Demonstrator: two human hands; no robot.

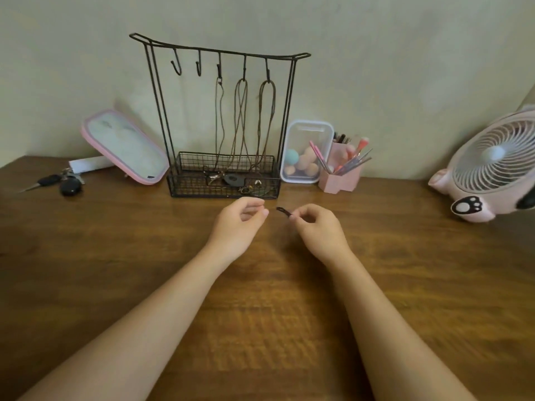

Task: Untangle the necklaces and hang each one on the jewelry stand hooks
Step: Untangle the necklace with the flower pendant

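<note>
I have the right hand point(318, 230) pinching a short dark cord loop point(282, 211) between thumb and forefinger, the loop poking out past the fingertips towards the left hand point(238, 224). I judge it is the end of a necklace, held so that the loop stays open for a hook, but the rest of the cord I cannot make out. The left hand's fingers are loosely curled just beside that loop, not touching it, and hold nothing that I can see.

Just beyond both sets of fingertips stands the jewelry stand point(220, 50). Three hung necklaces point(241, 120) fill the hooks above and beyond the fingers. The two empty hooks point(176, 68) lie further off to the left, so I reckon the loop goes there. Pendants point(231, 179) rest in the wire basket point(225, 195), directly ahead of the fingers.

Nothing blocks the way up, though the hanging cords are close to the nearest free hook. Well left of the fingers are a pink mirror point(124, 146) and keys point(66, 183). To the right are a clear box point(307, 131), a brush holder point(341, 180) and a fan point(498, 157).
</note>
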